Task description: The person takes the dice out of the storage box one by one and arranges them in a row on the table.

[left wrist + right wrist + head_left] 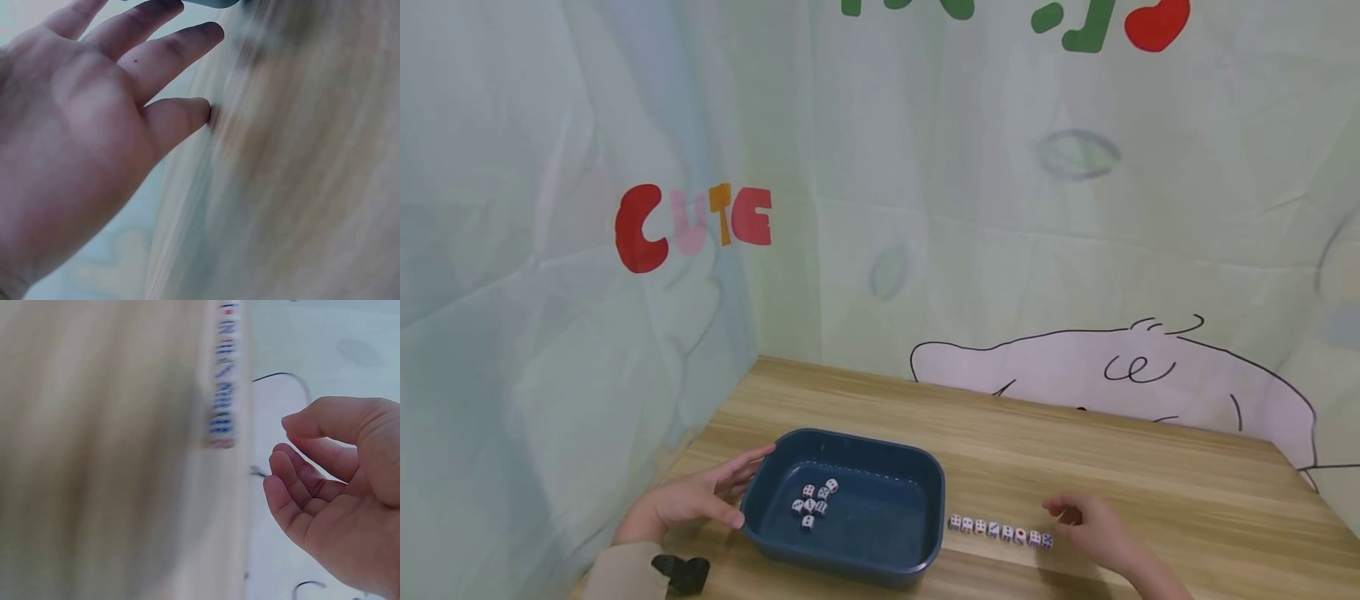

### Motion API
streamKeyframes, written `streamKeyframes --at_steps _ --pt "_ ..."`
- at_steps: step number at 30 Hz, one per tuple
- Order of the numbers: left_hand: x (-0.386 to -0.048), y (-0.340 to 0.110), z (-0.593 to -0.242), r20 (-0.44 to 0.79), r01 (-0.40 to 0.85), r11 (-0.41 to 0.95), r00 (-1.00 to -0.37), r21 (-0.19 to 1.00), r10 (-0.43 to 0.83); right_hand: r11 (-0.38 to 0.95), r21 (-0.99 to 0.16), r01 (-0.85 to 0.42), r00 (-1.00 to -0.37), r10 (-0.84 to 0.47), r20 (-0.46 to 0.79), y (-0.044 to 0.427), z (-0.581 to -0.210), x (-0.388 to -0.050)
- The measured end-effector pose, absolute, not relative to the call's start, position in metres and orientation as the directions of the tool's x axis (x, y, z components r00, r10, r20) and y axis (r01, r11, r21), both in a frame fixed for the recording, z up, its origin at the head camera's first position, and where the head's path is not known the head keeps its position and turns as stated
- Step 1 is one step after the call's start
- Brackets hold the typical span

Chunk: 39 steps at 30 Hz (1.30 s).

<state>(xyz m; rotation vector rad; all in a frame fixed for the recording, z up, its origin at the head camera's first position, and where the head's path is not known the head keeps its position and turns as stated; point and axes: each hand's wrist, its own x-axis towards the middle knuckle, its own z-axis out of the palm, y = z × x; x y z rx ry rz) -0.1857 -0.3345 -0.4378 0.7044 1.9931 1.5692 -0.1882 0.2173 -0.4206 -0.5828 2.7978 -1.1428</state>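
A dark blue rectangular tray [880, 521] stands on the table with several white dice [809, 505] clustered in its left half. My left hand [696, 497] is at the tray's left side, thumb and fingers spread along the rim; its palm and extended fingers [169, 56] fill much of the left wrist view. To the right of the tray, several dice form a straight row [994, 529], blurred in the right wrist view. Just past the row's right end hovers my right hand [1093, 527], fingers loosely bent. Between its thumb and fingers [284, 500] nothing is visible.
The wooden table [850, 392] meets a printed cloth [1000, 250] at the back and another hanging cloth [550, 333] on the left. A black object [683, 573] is by the left sleeve [625, 573].
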Motion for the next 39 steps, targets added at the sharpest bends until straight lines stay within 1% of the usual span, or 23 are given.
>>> streamKeyframes --at_steps 4,8,15,24,32,39 --pt "-0.185 -0.335 -0.438 -0.069 0.086 0.196 -0.739 0.977 0.67 0.619 -0.709 -0.338 -0.919 -0.378 0.108 0.207 -0.404 -0.193" --pt "-0.185 -0.335 -0.438 -0.065 0.094 0.199 -0.741 0.976 0.668 0.617 -0.72 -0.319 -0.925 -0.369 0.094 0.19 -0.391 -0.196" --pt "-0.185 -0.335 -0.438 -0.063 0.095 0.196 -0.739 0.976 0.671 0.566 -0.759 -0.323 -0.906 -0.417 0.075 0.155 -0.379 -0.196" --pt "-0.185 -0.335 -0.438 -0.066 0.09 0.194 -0.738 0.977 0.672 0.504 -0.796 -0.335 -0.879 -0.471 0.072 0.11 -0.378 -0.197" --pt "-0.186 -0.334 -0.439 -0.075 0.08 0.201 -0.744 0.976 0.664 0.441 -0.814 -0.377 -0.814 -0.577 0.064 0.068 -0.385 -0.198" --pt "-0.185 -0.334 -0.438 -0.068 0.087 0.194 -0.737 0.977 0.673 0.439 -0.794 -0.42 -0.78 -0.622 0.069 0.04 -0.388 -0.197"
